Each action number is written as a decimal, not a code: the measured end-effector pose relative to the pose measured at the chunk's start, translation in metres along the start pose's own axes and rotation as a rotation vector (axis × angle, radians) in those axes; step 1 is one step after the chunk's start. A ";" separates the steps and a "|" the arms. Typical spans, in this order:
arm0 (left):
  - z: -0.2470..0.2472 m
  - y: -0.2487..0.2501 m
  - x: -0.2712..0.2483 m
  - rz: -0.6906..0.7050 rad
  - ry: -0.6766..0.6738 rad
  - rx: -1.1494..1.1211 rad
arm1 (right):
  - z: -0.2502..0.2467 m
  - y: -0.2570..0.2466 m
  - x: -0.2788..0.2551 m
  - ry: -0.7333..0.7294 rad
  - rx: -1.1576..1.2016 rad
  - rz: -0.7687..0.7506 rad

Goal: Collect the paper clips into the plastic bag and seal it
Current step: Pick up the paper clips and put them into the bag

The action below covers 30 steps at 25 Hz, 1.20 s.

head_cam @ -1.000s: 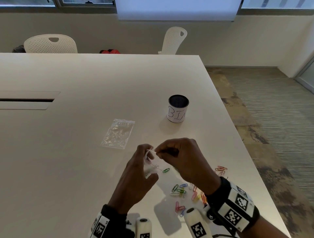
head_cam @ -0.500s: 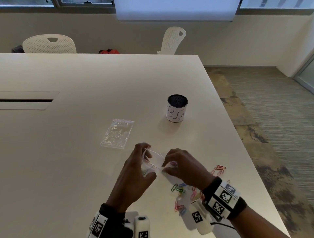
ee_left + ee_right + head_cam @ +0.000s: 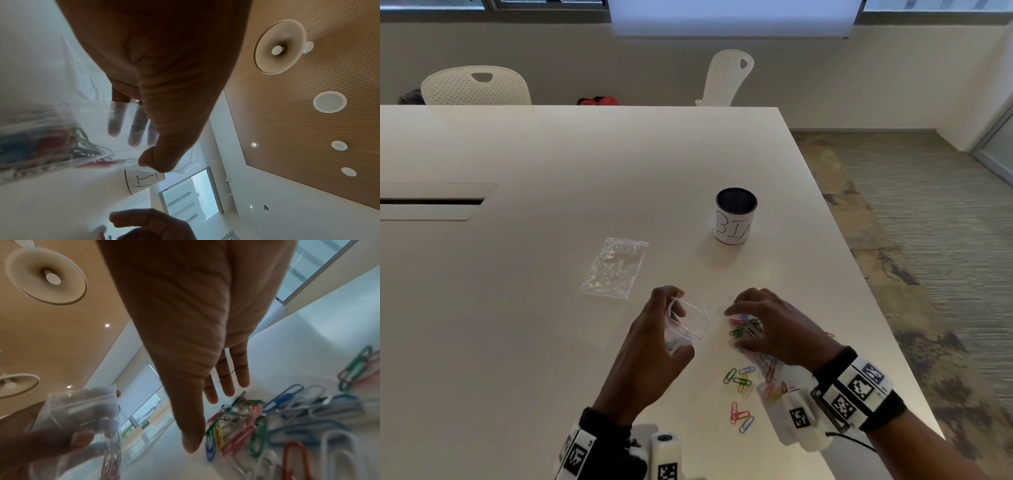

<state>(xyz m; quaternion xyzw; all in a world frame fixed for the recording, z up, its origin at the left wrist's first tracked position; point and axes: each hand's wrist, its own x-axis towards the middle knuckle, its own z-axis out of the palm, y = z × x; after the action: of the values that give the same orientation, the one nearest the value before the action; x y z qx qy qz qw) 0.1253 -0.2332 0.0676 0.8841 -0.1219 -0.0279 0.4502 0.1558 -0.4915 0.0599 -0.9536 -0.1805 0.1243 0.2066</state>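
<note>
My left hand (image 3: 676, 327) pinches a small clear plastic bag (image 3: 695, 325) just above the table, its mouth held wide toward the right. In the left wrist view several coloured paper clips (image 3: 41, 142) lie inside the bag, with my thumb (image 3: 156, 162) on its rim. My right hand (image 3: 734, 327) arches over a cluster of paper clips (image 3: 748, 323) on the table, fingers spread and straight, gripping nothing. The right wrist view shows that pile of clips (image 3: 236, 418) under the fingertips (image 3: 211, 397). More loose clips (image 3: 739, 380) lie nearer me.
A second clear bag (image 3: 616, 267) lies flat, left of and beyond my hands. A cup marked BIN (image 3: 735, 216) stands further back. The table's right edge (image 3: 893, 342) runs close beside my right wrist. White chairs (image 3: 476, 85) stand past the far edge.
My right hand left the bag's mouth and dropped right and down onto the clip cluster. The left hand keeps its hold on the bag, whose mouth now gapes wider.
</note>
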 end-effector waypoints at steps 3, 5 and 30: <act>0.001 0.000 0.001 0.004 -0.008 0.009 | 0.007 -0.001 -0.001 0.006 -0.046 -0.049; 0.001 0.000 0.001 0.005 -0.005 0.013 | 0.009 -0.001 -0.001 0.037 -0.088 -0.062; 0.002 -0.002 0.000 0.008 0.008 0.001 | -0.007 0.005 -0.018 0.309 0.573 0.222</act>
<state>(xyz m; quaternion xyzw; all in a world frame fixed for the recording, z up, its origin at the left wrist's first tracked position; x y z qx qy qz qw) 0.1253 -0.2337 0.0646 0.8839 -0.1235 -0.0226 0.4504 0.1433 -0.5053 0.0673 -0.8782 0.0003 0.0458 0.4761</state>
